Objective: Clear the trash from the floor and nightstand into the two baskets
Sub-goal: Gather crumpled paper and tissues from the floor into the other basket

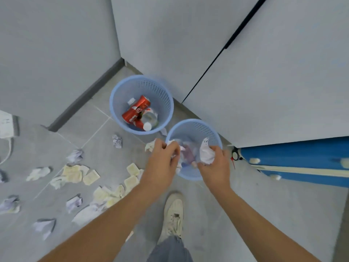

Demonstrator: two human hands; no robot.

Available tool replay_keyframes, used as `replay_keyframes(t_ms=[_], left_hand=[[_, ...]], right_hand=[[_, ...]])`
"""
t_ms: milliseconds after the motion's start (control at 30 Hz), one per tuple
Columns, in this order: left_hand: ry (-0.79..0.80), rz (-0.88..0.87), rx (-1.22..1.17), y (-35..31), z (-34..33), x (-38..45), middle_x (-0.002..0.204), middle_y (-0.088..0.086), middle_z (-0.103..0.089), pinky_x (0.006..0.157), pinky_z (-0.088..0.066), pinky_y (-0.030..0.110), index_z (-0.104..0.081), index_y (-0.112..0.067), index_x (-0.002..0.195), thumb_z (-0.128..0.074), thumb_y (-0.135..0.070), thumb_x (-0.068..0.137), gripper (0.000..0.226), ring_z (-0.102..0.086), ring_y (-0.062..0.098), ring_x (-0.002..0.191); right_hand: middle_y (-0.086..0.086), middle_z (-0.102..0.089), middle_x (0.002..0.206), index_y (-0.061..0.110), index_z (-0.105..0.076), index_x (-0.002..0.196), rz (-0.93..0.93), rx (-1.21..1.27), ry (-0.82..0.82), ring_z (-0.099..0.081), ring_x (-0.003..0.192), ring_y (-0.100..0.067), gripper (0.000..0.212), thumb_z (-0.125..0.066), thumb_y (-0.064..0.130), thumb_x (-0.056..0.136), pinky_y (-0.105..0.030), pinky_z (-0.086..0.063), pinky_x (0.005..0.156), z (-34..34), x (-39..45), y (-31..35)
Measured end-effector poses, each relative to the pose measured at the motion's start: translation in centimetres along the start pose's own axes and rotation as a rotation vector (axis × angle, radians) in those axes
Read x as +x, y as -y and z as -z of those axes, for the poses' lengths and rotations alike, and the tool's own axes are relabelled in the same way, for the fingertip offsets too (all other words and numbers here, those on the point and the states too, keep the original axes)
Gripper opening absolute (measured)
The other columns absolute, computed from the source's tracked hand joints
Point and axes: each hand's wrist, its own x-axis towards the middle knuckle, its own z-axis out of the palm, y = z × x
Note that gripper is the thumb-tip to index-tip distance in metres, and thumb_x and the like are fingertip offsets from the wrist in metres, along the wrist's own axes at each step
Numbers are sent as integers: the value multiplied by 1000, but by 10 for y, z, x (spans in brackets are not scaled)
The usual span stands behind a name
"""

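Note:
Two light blue perforated baskets stand on the grey tile floor. The far basket point(164, 95) holds red cans point(136, 110) and a clear plastic bottle point(150, 121). Both my hands hover over the near basket point(196, 127), which has crumpled paper in its bottom. My left hand point(163, 161) grips a crumpled white paper point(171, 143) above the basket's left rim. My right hand point(215, 167) grips a larger crumpled white paper wad point(205, 153) over the right side.
Several crumpled papers point(117, 140) and yellowish pads point(90, 176) litter the floor at left. A blue box point(294, 161) lies at right under white cabinet doors point(264, 82). A white power strip point(7, 123) sits at far left. My shoe point(173, 214) stands just below the near basket.

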Motion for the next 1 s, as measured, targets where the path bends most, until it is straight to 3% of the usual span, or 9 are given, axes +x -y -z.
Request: replay_keyframes(t_ms=[67, 167, 267, 367, 500, 567, 633, 800, 1000], left_hand=[[40, 55, 23, -10, -31, 24, 109, 2, -42, 90, -50, 36, -60, -19, 106, -59, -13, 98, 9, -55, 20, 90], [135, 163, 89, -9, -59, 46, 122, 10, -46, 97, -50, 45, -63, -20, 124, -55, -25, 102, 24, -59, 31, 105], [178, 184, 108, 0, -64, 47, 128, 12, -49, 100, -50, 45, -62, -26, 134, -52, -32, 102, 33, -60, 35, 109], [145, 162, 90, 19, -47, 22, 123, 7, -51, 95, -52, 42, -60, -28, 134, -52, -30, 103, 32, -59, 28, 107], [49, 236, 82, 57, -5, -28, 110, -2, -54, 85, -55, 42, -60, -31, 122, -50, -34, 102, 22, -60, 19, 101], [5, 286, 97, 74, 13, -53, 105, -5, -55, 82, -55, 41, -58, -33, 115, -49, -35, 100, 17, -60, 16, 98], [-36, 345, 109, 101, 43, -83, 103, -8, -56, 81, -54, 41, -56, -34, 112, -49, -36, 99, 15, -60, 15, 97], [-154, 554, 131, 199, 115, -164, 103, -7, -62, 82, -54, 38, -58, -32, 114, -53, -33, 99, 17, -63, 15, 98], [-217, 750, 188, 340, 150, -258, 118, -4, -58, 84, -53, 38, -56, -34, 128, -53, -40, 98, 31, -58, 20, 112]], right_hand=[[1, -45, 110, 28, -53, 110, -11, -6, 34, -56, 91, -17, 47, -83, 15, 76, -21, -42, 73, 5, 18, -13], [0, -48, 115, 33, -51, 112, -31, -30, 127, -53, 83, -1, 46, -83, 38, 79, -17, -40, 67, 1, 38, -27], [-1, -48, 123, 29, -53, 131, -13, -124, 189, -59, 98, -15, 57, -78, 49, 83, -32, -49, 80, -5, 44, -36], [-2, -48, 127, 25, -54, 135, 36, -188, 168, -59, 104, -22, 54, -74, 40, 87, -33, -47, 81, -15, 36, -30], [-1, -51, 121, 20, -56, 122, 171, -204, 191, -62, 98, -24, 37, -70, 23, 88, -42, -55, 80, -44, 3, 1], [3, -52, 119, 23, -55, 117, 244, -236, 250, -61, 99, -20, 33, -69, 22, 87, -39, -54, 77, -62, -16, 15], [7, -51, 118, 28, -53, 117, 322, -269, 358, -59, 101, -16, 34, -69, 25, 87, -35, -52, 78, -94, -41, 38], [5, -47, 125, 28, -52, 125, 497, -372, 654, -58, 113, -20, 39, -66, 28, 89, -38, -52, 90, -203, -114, 95], [-2, -34, 147, 32, -44, 142, 653, -541, 783, -42, 132, -29, 58, -70, 39, 91, -42, -48, 102, -355, -177, 132]])
